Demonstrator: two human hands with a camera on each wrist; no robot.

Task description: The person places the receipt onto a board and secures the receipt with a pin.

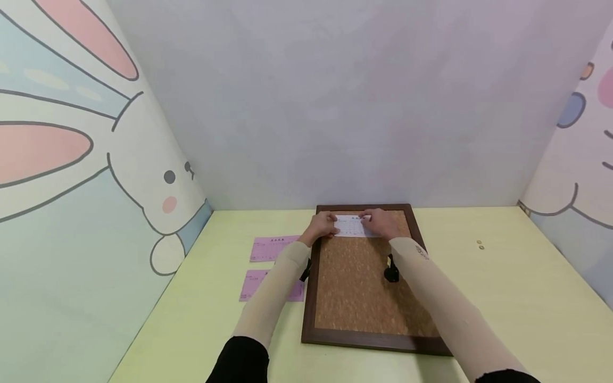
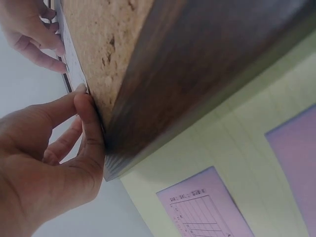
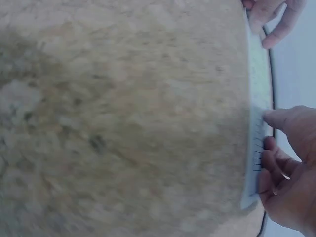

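Yellow tabletop (image 1: pixel 488 298) under corkboard (image 1: pixel 354 287): left hand (image 1: pixel 321 225) pinches white sheet (image 1: pixel 351 227), right hand (image 1: pixel 381 224) touches it, pinch unclear; likely positioning, next needing careful levelling.

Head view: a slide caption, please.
Left hand and right hand hold a white sheet on a corkboard; two pink sheets lie alongside.

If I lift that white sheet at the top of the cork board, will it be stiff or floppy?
The white sheet looks paper-thin, so it would probably bend. Its small size suggests it's very light. No pin shows in it, so a push might slide it across the cork board.
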